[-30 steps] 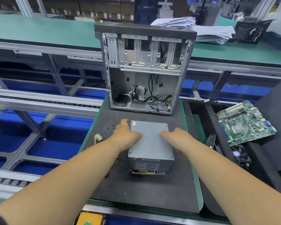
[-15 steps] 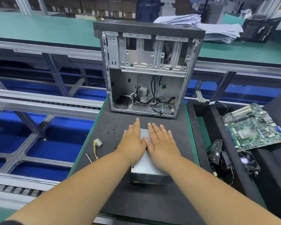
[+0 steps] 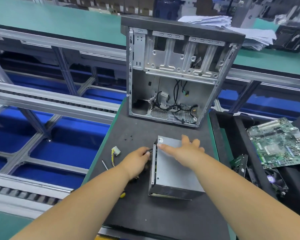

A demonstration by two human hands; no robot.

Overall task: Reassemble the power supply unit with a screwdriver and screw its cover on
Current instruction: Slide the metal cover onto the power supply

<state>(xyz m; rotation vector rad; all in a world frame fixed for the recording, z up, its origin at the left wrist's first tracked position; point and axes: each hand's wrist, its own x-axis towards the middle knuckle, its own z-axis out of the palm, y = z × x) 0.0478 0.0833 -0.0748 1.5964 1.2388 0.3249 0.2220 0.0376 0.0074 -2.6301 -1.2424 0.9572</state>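
Connector point(image 3: 116, 151): white plug with yellow wires, on the black mat point(image 3: 163, 219) near its left edge.
Screwdriver point(image 3: 104, 164): thin shaft shows left of the left forearm; a yellow bit of handle shows under that arm.
Screws point(image 3: 128, 138): a few small dark ones on the mat, beyond the connector.
Left hand point(image 3: 137, 161): fingers curled at the left side of the PSU, pinching something small and dark against its edge; what it is I cannot tell.
PSU point(image 3: 173, 172): grey metal box on the mat, in front of the case.
Right hand point(image 3: 185, 153): fingers straight and spread, palm flat on top of the PSU's cover.
Case point(image 3: 178, 73): open, upright behind the PSU, loose cables inside.
Motherboard point(image 3: 280, 144): green, at far right.
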